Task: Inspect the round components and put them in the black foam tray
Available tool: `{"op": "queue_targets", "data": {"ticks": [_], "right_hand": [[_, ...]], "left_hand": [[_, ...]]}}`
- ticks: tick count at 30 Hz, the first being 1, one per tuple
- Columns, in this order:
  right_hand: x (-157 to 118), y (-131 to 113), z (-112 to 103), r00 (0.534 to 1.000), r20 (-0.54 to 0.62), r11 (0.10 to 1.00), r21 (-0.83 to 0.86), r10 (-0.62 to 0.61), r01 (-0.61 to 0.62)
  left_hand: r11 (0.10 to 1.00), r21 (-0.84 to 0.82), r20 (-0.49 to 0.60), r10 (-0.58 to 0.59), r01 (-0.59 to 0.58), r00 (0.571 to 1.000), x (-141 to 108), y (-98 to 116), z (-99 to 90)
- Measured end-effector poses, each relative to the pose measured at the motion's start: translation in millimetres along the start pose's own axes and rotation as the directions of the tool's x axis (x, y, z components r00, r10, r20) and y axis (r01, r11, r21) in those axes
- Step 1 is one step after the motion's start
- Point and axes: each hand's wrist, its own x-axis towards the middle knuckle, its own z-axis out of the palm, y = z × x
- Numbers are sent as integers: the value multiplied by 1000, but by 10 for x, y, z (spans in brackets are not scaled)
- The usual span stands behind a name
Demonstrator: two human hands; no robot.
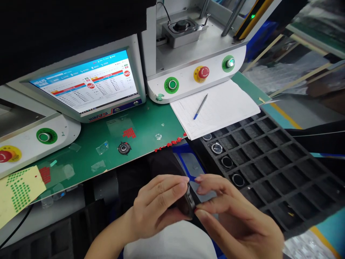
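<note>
My left hand [159, 207] and my right hand [231, 216] meet low in the middle, over my lap. Between them sits a small round black part [188, 204], seen edge-on. The left fingers curl around it from the left; the right thumb and forefinger pinch its right edge. Most of the part is hidden by my fingers. Just to the right lies a black foam tray [283, 158] with several round ringed parts in its left column of cells. Another round black part [124, 148] lies alone on the green mat [145, 122].
A monitor [88, 84] shows red NG marks. Behind it stands a white machine with green buttons [171, 85] and a red stop button [203, 72]. A lined sheet with a blue pen [200, 106] lies on the mat. Sticker sheets [18, 190] sit at left.
</note>
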Motion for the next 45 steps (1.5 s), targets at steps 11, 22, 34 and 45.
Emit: {"op": "queue_targets", "data": {"ticks": [11,22,34,45], "right_hand": [[-5,194,241,679,479,305,642,557,-704],[33,186,215,858,-2,625,686,514,-373],[-30,161,456,887,124,647,641,444,-413],[-144,90,412,859,264,608,616,439,-500]], "left_hand": [[934,-339,39,-109,116,993,-91,-135,37],[4,-918,315,-600,396,736,-22,33,263],[380,-816,-4,-757,436,653,-59,175,365],[653,-589,4,-587,477,809,-129,299,236]]}}
